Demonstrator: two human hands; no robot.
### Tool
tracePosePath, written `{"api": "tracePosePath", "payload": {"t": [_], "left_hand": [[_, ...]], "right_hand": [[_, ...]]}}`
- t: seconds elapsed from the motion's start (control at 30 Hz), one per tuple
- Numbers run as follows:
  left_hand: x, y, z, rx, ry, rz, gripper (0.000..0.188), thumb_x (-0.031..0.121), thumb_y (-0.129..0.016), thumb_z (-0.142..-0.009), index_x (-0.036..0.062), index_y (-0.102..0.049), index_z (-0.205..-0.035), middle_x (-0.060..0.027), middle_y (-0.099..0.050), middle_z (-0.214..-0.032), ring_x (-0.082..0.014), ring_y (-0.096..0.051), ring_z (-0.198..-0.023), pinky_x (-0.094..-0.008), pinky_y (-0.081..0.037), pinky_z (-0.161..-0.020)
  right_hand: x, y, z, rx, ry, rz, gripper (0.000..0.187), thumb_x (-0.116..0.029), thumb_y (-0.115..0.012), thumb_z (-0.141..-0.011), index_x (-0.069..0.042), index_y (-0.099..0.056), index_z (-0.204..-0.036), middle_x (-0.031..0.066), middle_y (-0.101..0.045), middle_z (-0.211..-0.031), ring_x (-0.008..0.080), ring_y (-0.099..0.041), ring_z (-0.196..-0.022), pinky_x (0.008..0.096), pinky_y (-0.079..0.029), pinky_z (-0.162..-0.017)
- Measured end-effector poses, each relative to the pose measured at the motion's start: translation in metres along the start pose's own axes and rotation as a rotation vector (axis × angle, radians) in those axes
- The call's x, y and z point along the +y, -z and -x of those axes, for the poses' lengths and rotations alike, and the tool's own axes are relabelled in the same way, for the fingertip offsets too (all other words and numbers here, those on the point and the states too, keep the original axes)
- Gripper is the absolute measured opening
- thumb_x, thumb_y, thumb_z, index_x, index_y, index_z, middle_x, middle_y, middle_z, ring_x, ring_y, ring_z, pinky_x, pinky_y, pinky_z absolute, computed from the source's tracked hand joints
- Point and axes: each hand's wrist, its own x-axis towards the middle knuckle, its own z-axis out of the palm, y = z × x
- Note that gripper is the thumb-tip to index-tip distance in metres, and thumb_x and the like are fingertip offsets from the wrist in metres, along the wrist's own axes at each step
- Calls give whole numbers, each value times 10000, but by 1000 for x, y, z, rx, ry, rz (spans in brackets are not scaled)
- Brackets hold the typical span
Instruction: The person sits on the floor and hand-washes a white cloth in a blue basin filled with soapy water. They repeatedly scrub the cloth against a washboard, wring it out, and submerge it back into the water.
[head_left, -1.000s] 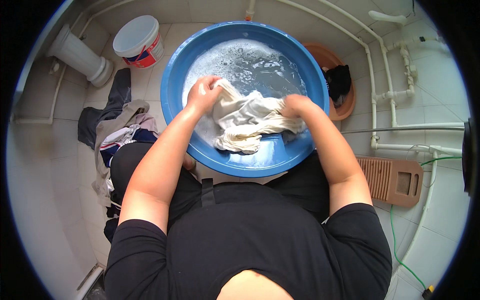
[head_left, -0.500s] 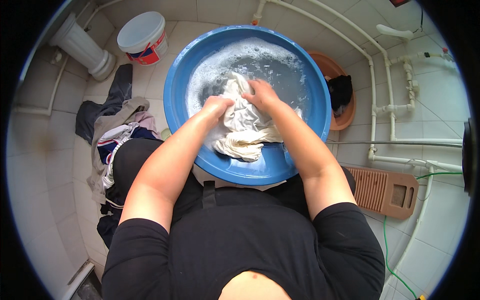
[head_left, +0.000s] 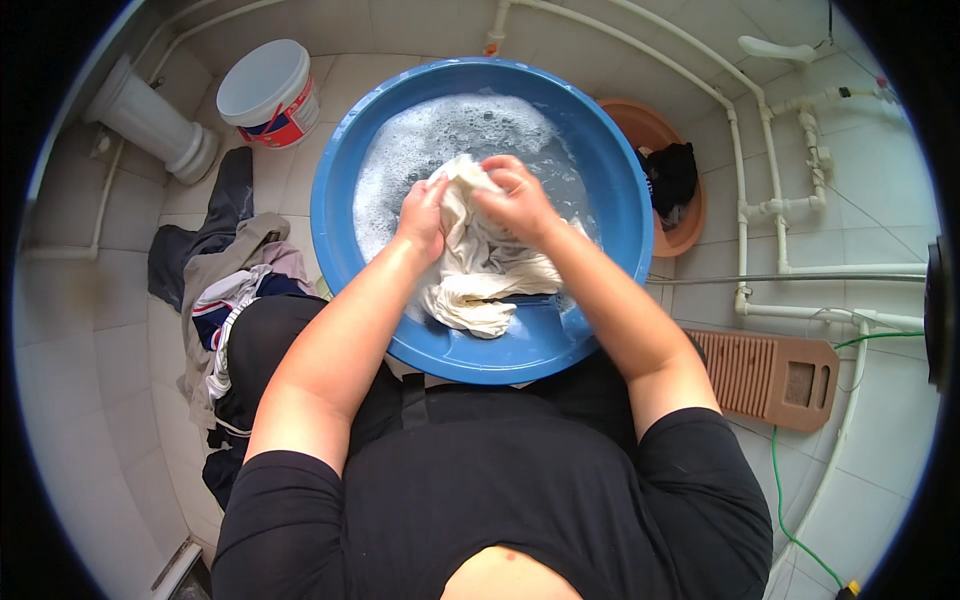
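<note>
A wet cream-white cloth garment [head_left: 470, 240] is bunched in a big blue basin [head_left: 330, 200] of sudsy water [head_left: 440, 125]. My left hand [head_left: 422, 215] grips its upper left edge, thumb uppermost. On the other side my right hand [head_left: 515, 200] is curled round the same upper end, its fingers closed on the fabric. The garment's lower folds rest near the basin's close side, partly over a blue ridged surface [head_left: 535, 300]. Which kind of garment it is, I cannot tell.
A pile of dark, beige and white clothes [head_left: 235, 280] lies on the floor at left. Behind it stands a white bucket [head_left: 265, 85]. At right are an orange basin [head_left: 685, 235] with a black cloth [head_left: 672, 180], a brown washboard [head_left: 765, 375] and white wall pipes [head_left: 740, 200].
Both hands have shifted their hold to the garment's upper end, drawing it up between them. My right hand's fingers, more spread before, are now curled in. The whole view has shifted slightly.
</note>
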Motion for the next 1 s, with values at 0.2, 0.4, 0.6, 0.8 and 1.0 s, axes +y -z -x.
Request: {"api": "tracePosePath", "payload": {"t": [0.2,0.4,0.6,0.8,1.0], "left_hand": [[9,-22,28,-8,184,91,243,309,-422,-906,90,-526,-926,-76,-582,-841,-228,-565,-718,-353,-486,-674],[-4,-60,50,64,296,120,337,374,-379,-932,90,-561,-933,-82,-594,-902,-198,-578,-795,-332,-484,-703],[-35,27,9,-475,296,414,405,462,-348,-928,110,-516,-818,-44,-545,-749,-182,-561,-724,-308,-464,-652],[-2,-53,40,-143,496,-45,441,414,-413,-911,48,-514,-1135,-98,-626,-971,-216,-627,-817,-364,-523,-720],[-2,-4,3,88,211,155,420,250,-356,-924,-69,-408,-1192,-207,-496,-1204,-345,-517,-1085,-481,-450,-887]], "right_hand": [[-77,-39,41,87,463,175,175,-198,-653,-695,-57,-563,-644,90,-586,-855,284,-574,-728,364,-475,-636],[-28,-21,23,376,-151,236,202,-218,-587,-750,-86,-547,-602,130,-572,-664,312,-570,-640,392,-460,-576],[-73,-47,47,242,353,184,183,-136,-600,-696,-65,-486,-572,132,-511,-620,324,-526,-589,382,-439,-539],[8,3,-7,380,-210,490,300,-366,-541,-809,-85,-616,-735,160,-622,-825,359,-590,-756,420,-474,-676],[86,41,-1,137,-358,165,538,-522,-531,-814,-24,-575,-1012,206,-541,-1116,330,-504,-1043,389,-385,-886]]}}
